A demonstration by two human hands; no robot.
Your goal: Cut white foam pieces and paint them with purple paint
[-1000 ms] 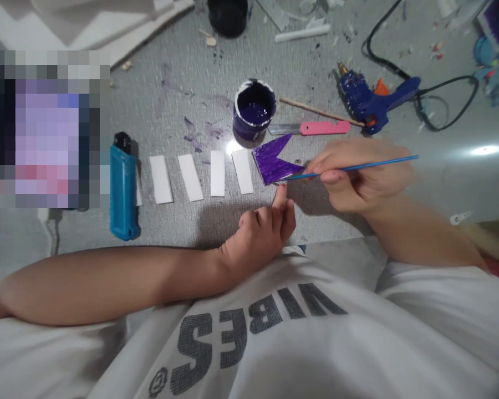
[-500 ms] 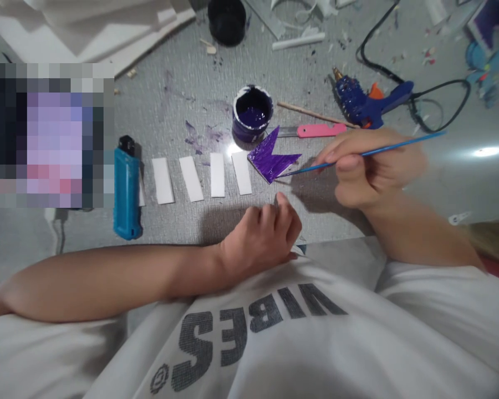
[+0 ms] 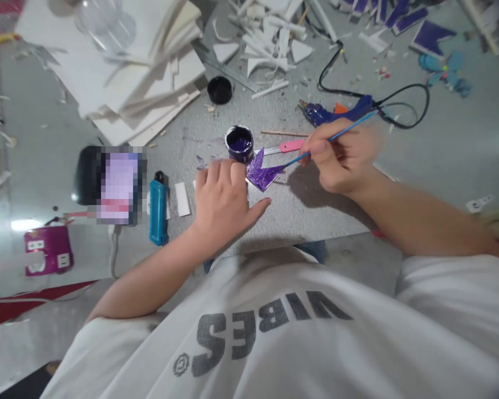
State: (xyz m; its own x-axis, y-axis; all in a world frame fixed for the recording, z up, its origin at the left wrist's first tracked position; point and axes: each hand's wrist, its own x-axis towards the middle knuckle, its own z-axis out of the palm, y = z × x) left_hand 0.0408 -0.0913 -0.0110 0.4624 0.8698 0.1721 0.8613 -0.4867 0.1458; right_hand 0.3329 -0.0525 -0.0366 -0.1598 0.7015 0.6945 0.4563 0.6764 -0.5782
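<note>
My right hand point(image 3: 345, 155) pinches a slim blue paintbrush point(image 3: 353, 125), its tip resting on the right point of a notched purple piece point(image 3: 261, 174). Wet paint glistens on that piece. My left hand point(image 3: 223, 197) lies palm down over the white strips, fingers stretched and thumb out below the purple piece; whether it touches the piece I cannot tell. One white strip point(image 3: 182, 199) shows fully left of it; the others are mostly covered. Just behind the piece stands a small pot point(image 3: 237, 157) of dark purple paint. A pink-handled knife point(image 3: 291, 146) lies beside it.
A blue glue gun point(image 3: 330, 114) with a looped black cord lies behind my right hand. Stacked white boards point(image 3: 149, 83), white offcuts point(image 3: 270, 41) and a black lid point(image 3: 219, 90) are farther back. Left are a blue cutter point(image 3: 158, 212), a blurred-out phone point(image 3: 118, 188) and a magenta box point(image 3: 47, 249).
My left hand has moved from the table's near edge up onto the white strips, its curled fingers now spread. The brush tip shifted from the piece's lower corner to its right point. The view widened.
</note>
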